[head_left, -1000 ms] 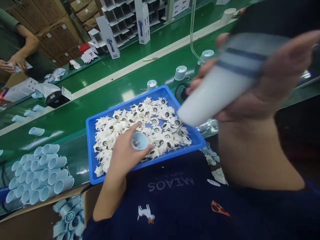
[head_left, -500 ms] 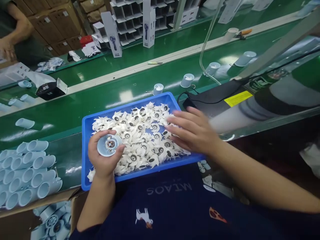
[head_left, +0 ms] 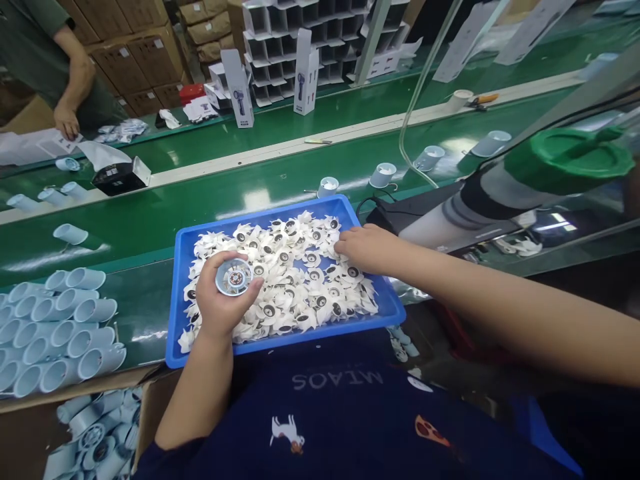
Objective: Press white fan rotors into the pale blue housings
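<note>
My left hand (head_left: 220, 300) is wrapped round a light blue cylindrical fan housing (head_left: 234, 277), its open end facing me. Inside it a ring of ribs and a coppery centre show. Under both hands lies a blue tray (head_left: 320, 337) heaped with small white fan impellers (head_left: 287, 277) with dark hubs. At the tray's right side, my right hand (head_left: 365, 248) reaches down with its fingers curled together at the edge of the heap. Its fingertips are partly hidden, so what they pinch cannot be made out.
Rows of light blue housings (head_left: 65, 333) lie stacked at left, above a cardboard box (head_left: 155, 407) of more. Several housings stand along the green conveyor (head_left: 210, 200). A large green-capped tube (head_left: 465, 200) leans at right. Across the line is a co-worker's hand (head_left: 67, 122).
My right hand has come down from above the tray onto the impellers, its spread fingers now curled. The housing in my left hand is turned slightly. The whole view has shifted.
</note>
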The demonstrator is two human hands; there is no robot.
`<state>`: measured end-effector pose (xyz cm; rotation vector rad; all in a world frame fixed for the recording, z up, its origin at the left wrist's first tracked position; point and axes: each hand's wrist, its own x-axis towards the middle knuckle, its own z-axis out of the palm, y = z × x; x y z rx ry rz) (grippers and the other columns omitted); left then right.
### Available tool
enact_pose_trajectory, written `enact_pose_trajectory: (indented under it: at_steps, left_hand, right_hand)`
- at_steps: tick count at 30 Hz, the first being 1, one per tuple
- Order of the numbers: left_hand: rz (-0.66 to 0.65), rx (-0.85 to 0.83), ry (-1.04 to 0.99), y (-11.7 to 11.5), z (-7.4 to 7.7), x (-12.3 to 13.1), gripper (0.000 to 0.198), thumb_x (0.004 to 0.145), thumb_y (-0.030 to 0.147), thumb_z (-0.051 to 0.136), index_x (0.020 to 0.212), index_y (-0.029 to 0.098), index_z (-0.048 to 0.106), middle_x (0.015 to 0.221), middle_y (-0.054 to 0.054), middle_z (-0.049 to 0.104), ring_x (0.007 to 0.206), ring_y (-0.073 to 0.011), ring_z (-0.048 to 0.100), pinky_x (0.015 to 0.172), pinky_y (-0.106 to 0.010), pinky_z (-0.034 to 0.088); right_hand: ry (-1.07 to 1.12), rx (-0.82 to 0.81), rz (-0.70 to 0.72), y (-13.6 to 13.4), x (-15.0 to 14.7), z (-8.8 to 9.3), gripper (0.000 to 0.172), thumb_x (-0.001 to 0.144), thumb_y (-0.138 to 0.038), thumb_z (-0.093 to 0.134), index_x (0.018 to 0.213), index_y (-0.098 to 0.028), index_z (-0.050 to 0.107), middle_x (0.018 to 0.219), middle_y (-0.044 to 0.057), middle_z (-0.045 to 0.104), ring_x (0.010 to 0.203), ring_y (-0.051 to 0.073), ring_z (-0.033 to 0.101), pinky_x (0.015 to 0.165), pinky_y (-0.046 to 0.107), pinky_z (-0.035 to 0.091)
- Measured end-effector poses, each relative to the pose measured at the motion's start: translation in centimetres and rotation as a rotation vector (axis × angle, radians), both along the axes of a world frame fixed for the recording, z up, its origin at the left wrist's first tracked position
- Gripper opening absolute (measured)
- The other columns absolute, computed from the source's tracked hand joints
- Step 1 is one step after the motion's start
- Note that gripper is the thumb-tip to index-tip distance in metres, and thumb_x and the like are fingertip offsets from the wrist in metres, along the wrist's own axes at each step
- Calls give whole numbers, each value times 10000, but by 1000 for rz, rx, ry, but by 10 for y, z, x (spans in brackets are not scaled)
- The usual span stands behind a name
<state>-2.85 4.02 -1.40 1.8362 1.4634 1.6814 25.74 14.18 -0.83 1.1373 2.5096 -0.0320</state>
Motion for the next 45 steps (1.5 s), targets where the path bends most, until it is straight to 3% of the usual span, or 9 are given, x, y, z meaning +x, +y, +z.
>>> enact_pose_trajectory:
  at_steps: [7, 12, 14, 18, 24, 30, 37, 42, 45]
  left_hand:
    - [-201, -192, -230, -22, 11, 5, 628, 730, 286, 834, 1230, 268, 454, 1060, -48, 662, 979, -197, 664, 822, -319, 540]
    - [-254, -234, -99, -36, 19, 17, 599, 783, 271, 766, 1301, 280, 465, 1244, -91, 590, 1125, -235, 623, 916, -369, 535]
    - [-252, -257, 59, -36, 23, 24, 595, 766, 265, 790, 1299, 273, 524, 1297, -98, 589, 1197, -270, 598, 978, -401, 515]
    - [-297, -254, 313, -31, 28, 36, 631, 775, 216, 734, 1364, 292, 519, 1288, -77, 656, 1180, -289, 626, 1008, -442, 503]
    - [-277, -286, 441, -27, 21, 48, 633, 731, 290, 776, 1308, 283, 516, 1236, -83, 666, 1110, -303, 655, 955, -460, 528]
    - [-224, -310, 515, -24, 25, 52, 564, 716, 360, 835, 1182, 268, 531, 1126, -58, 700, 985, -269, 686, 864, -420, 531]
    - [-241, -132, 601, -25, 21, 62, 442, 819, 291, 719, 1206, 259, 507, 1099, -64, 712, 991, -261, 681, 902, -430, 481]
    - [-294, -68, 618, -25, 34, 55, 566, 803, 363, 764, 1293, 275, 494, 1222, -101, 657, 1118, -284, 632, 982, -464, 465]
    - [-263, -117, 754, 18, 52, 45, 628, 720, 524, 821, 1249, 286, 579, 1254, -121, 610, 1169, -344, 579, 1005, -529, 456]
  right_hand:
    - [215, -115, -79, 12, 2, -2, 223, 760, 17, 563, 866, -121, 703, 930, 137, 661, 987, 319, 596, 898, 448, 345]
    - [664, -205, -161, -23, 13, 1, 342, 1016, -254, 341, 1288, -153, 521, 1175, 155, 596, 1045, 243, 591, 901, 392, 460]
    - [1029, -471, -222, -45, 11, 0, 385, 1055, -400, 295, 1339, -181, 435, 1140, 121, 594, 950, 189, 618, 846, 340, 516]
    - [1819, -1328, -503, -77, -2, -2, 494, 832, -492, 793, 1152, -199, 556, 996, 38, 598, 838, 151, 630, 835, 303, 546]
    - [1884, -1583, -618, -86, -15, -5, 502, 758, -413, 897, 1059, -169, 578, 862, 3, 600, 747, 105, 605, 738, 220, 523]
    - [1796, -1423, -550, -86, -17, -7, 508, 793, -488, 849, 1042, -190, 521, 830, -20, 554, 709, 92, 551, 686, 204, 473]
    - [1405, -267, -51, -86, -31, 12, 92, 887, -195, 716, 977, -210, 708, 982, 48, 525, 908, 165, 544, 839, 304, 461]
    - [1414, -180, 36, -85, -22, 16, 110, 941, -253, 676, 1046, -238, 703, 1056, 66, 513, 922, 170, 569, 841, 307, 517]
    - [1444, -41, -28, -94, -3, 15, 166, 982, -285, 595, 1137, -309, 652, 1172, 80, 507, 1033, 211, 574, 886, 355, 533]
